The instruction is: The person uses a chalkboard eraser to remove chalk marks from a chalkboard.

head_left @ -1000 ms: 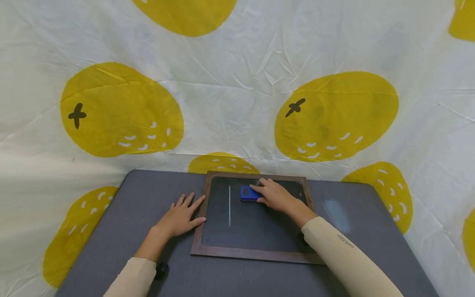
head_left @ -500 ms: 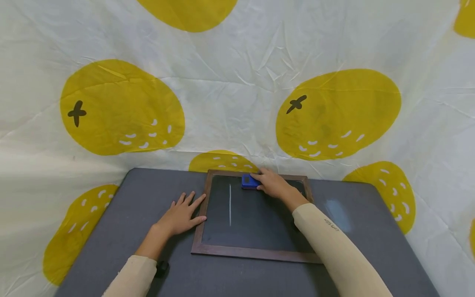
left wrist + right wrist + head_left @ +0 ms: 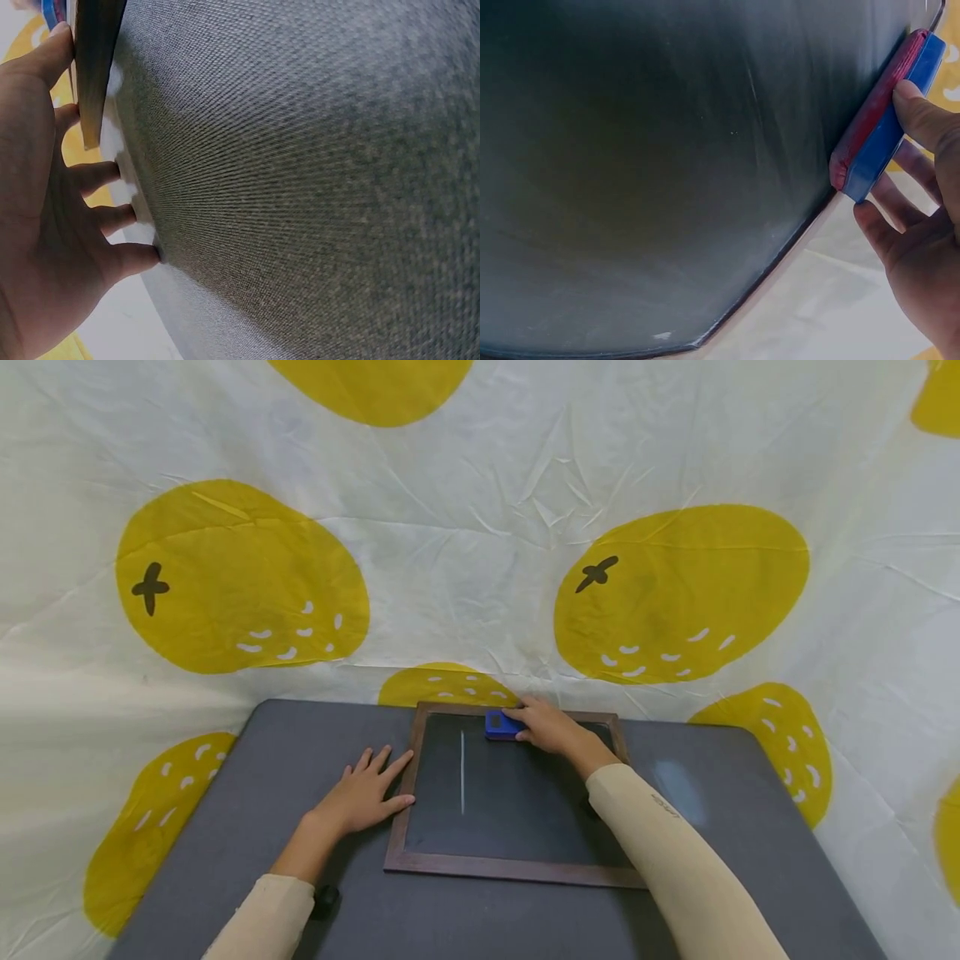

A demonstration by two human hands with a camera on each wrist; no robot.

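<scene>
A framed blackboard (image 3: pixel 517 814) lies on the grey table, with one vertical white chalk line (image 3: pixel 462 772) on its left part. My right hand (image 3: pixel 553 728) grips a blue board eraser (image 3: pixel 497 725) by its sides at the board's far edge. In the right wrist view, the red pad (image 3: pixel 870 120) of the eraser lies against the board. My left hand (image 3: pixel 360 795) has its fingers spread on the table at the board's left side. Its thumb and index finger touch the wooden frame (image 3: pixel 96 75).
Behind the grey table (image 3: pixel 322 727) hangs a white cloth (image 3: pixel 465 593) with yellow fruit prints. A pale smudge (image 3: pixel 678 789) marks the table right of the board. A small white chalk trace (image 3: pixel 662 335) shows near a board corner in the right wrist view.
My right hand has slid the eraser away from me, up to the board's far edge, and has since stayed there. The left hand keeps its place.
</scene>
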